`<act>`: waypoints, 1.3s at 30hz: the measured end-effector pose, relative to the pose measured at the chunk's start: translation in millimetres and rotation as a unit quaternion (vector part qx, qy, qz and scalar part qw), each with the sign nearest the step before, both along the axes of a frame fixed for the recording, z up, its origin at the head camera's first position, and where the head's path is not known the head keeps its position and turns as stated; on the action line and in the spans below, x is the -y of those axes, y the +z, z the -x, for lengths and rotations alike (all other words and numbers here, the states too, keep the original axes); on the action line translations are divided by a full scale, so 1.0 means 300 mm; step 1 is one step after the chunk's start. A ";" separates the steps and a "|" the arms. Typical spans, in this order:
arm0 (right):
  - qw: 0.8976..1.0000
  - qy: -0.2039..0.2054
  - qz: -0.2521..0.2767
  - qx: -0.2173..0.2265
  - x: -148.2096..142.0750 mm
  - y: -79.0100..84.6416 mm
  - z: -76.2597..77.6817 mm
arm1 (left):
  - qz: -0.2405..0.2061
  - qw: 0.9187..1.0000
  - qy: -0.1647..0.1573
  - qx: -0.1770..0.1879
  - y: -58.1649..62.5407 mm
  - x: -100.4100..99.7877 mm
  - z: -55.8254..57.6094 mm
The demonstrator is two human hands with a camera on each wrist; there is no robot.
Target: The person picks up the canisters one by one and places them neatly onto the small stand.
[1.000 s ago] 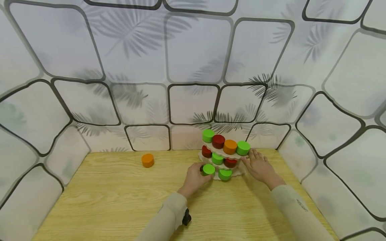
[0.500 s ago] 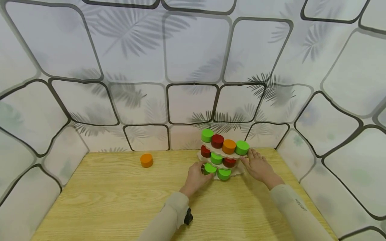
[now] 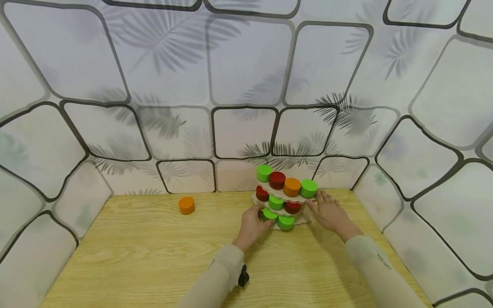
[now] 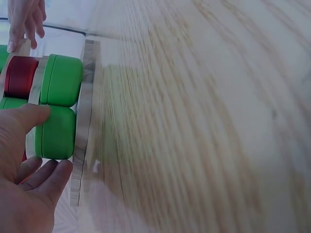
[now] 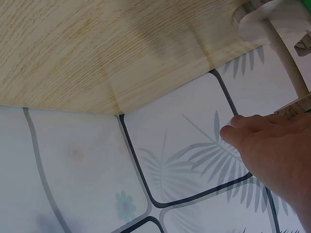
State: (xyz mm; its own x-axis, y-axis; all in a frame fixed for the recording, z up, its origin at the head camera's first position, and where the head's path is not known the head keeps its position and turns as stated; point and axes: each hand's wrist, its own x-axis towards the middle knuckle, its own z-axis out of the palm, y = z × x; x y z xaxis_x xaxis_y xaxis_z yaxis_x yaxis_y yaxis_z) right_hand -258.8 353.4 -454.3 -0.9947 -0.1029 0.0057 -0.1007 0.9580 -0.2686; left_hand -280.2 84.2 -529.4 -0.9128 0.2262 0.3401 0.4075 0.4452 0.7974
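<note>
My left hand [image 3: 250,229] pinches a small round green tin [image 4: 58,132] between thumb and fingers at the left of the bottom tier of a wooden three-tier stand [image 3: 305,217]. A second green tin [image 3: 286,223] sits right beside it, touching it in the left wrist view. My right hand [image 3: 331,214] rests with straight fingers against the right edge of the top tier. That tier bears green, dark red [image 3: 277,180] and orange [image 3: 292,187] tins in a row. Red tins and a green tin [image 3: 275,202] fill the front of the middle tier.
An orange tin [image 3: 186,205] stands alone on the wooden table [image 3: 154,256], left of the stand. A patterned wall covering [image 3: 246,132] closes in the back and both sides, close behind the stand.
My left hand has shifted slightly right and inward, moving the green tin further onto the bottom tier towards its neighbour. My right hand has stayed at the top tier.
</note>
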 end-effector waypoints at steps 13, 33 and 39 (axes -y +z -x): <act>1.000 0.004 -0.005 0.009 0.004 -0.003 0.010 | 0.010 0.999 0.028 0.010 -0.014 -0.007 0.006; 1.000 0.001 -0.008 0.015 0.009 0.014 0.003 | -0.024 0.999 0.026 0.009 0.012 0.144 -0.018; 1.000 0.000 -0.010 0.020 0.010 0.014 -0.003 | -0.036 0.998 0.053 0.023 0.026 0.243 -0.012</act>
